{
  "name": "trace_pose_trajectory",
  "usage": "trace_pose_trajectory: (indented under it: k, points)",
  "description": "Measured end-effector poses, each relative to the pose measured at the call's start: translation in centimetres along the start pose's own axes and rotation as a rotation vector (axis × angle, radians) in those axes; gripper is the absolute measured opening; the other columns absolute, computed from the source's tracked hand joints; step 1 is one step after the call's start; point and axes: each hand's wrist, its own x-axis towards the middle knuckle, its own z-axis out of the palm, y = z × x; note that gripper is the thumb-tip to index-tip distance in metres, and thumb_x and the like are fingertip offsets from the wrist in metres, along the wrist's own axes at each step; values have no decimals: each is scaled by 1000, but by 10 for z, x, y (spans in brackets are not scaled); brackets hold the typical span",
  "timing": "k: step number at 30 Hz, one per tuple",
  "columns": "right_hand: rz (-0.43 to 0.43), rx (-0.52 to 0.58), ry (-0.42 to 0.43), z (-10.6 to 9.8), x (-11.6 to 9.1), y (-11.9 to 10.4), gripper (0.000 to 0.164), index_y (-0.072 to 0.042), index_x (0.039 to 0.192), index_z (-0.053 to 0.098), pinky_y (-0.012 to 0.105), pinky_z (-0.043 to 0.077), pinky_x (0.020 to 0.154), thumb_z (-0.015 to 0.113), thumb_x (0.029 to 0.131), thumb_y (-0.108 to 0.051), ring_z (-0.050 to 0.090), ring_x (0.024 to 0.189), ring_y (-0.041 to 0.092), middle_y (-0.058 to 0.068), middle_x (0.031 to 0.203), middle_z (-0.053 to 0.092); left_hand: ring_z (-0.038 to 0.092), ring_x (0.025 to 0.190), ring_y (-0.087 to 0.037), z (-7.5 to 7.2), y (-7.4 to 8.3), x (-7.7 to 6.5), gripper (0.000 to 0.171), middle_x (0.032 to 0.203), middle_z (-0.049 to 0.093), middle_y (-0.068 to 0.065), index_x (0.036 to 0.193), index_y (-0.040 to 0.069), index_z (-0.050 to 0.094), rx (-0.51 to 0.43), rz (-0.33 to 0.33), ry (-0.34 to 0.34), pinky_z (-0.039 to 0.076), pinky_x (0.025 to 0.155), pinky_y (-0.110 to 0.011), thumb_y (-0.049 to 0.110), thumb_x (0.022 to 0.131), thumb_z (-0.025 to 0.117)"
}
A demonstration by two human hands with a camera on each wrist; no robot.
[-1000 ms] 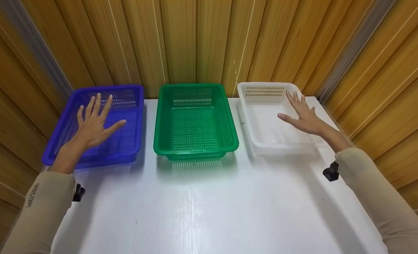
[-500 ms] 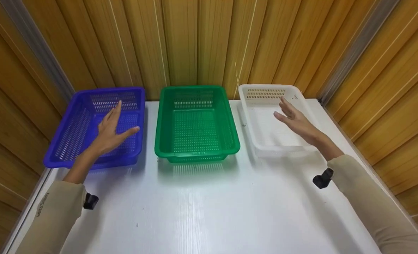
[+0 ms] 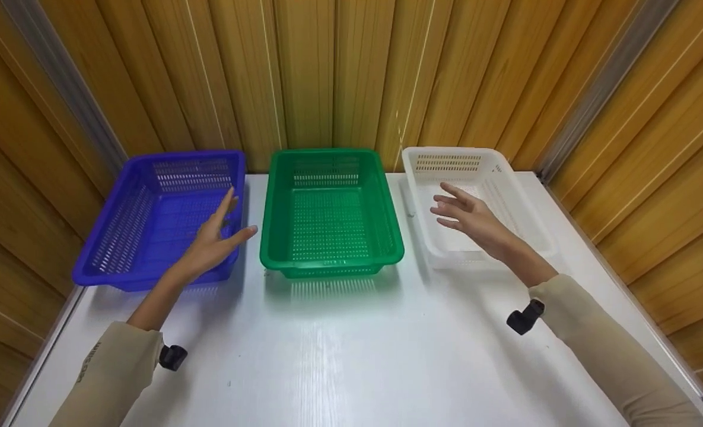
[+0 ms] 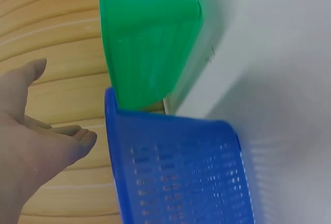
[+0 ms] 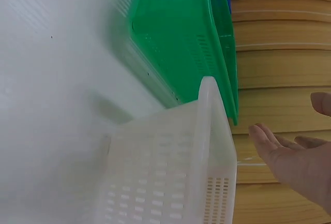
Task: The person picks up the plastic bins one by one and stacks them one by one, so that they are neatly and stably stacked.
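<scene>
Three slotted plastic baskets stand in a row: a blue-purple basket [image 3: 99, 237] on the left, a green basket [image 3: 330, 264] in the middle, a white basket [image 3: 529, 207] on the right. My left hand [image 3: 212, 243] hovers over the right side of the blue-purple basket, thumb spread toward the green one. Above the white basket is my right hand [image 3: 476, 222], its fingers loosely extended to the left. In both wrist views the left hand [image 4: 36, 141] and the right hand [image 5: 297, 157] are apart from the basket rims and hold nothing.
The baskets stand at the back of a white table [image 3: 321, 356]. Behind them rises a wood-patterned panel wall [image 3: 304, 71], with similar panels on both sides. A small black camera [image 3: 173, 357] sits at the left sleeve cuff, another black camera [image 3: 525, 317] at the right.
Both hands have moved inward and nearer to me, the left one rightward and the right one leftward. The spread fingers have come closer together. The baskets stay in place.
</scene>
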Motion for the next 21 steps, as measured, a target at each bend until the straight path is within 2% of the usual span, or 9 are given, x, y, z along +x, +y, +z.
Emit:
trace_pose_trajectory:
  k: [2, 8, 12, 15, 21]
  points:
    - [1, 12, -21, 7, 0, 0, 72, -10, 165, 14, 40, 40, 118, 55, 107, -24, 40, 149, 36, 19, 166, 29, 10, 159, -41, 5, 3, -2, 92, 172, 8, -18, 165, 22, -7, -31, -4, -8, 19, 124, -65, 36, 104, 60]
    - [18, 29, -86, 25, -1, 1, 69, -7, 164, 15, 43, 39, 117, 52, 108, -24, 40, 148, 39, 22, 166, 29, 7, 159, -42, 22, 7, -8, 90, 173, 3, -18, 166, 16, -4, -80, 2, -39, 16, 126, -61, 29, 104, 60]
    - [52, 59, -133, 37, 1, 2, 68, -7, 164, 16, 45, 39, 118, 52, 108, -21, 39, 149, 39, 22, 167, 28, 8, 158, -45, 33, 6, -13, 90, 173, 0, -18, 165, 12, -2, -81, 19, -49, 20, 126, -58, 23, 103, 62]
    - [70, 69, -172, 45, 2, 2, 69, -6, 164, 15, 46, 39, 117, 52, 108, -22, 37, 150, 40, 22, 168, 24, 11, 157, -45, 39, 5, -16, 89, 173, 0, -17, 165, 11, -1, -81, -2, -49, 23, 125, -57, 21, 103, 62]
    - [104, 70, -179, 56, -1, 5, 69, -6, 164, 17, 48, 38, 117, 54, 107, -21, 40, 149, 37, 21, 168, 26, 17, 156, -46, 54, 1, -19, 87, 172, 3, -21, 165, 9, -1, -113, 13, -84, 28, 122, -62, 21, 104, 60]
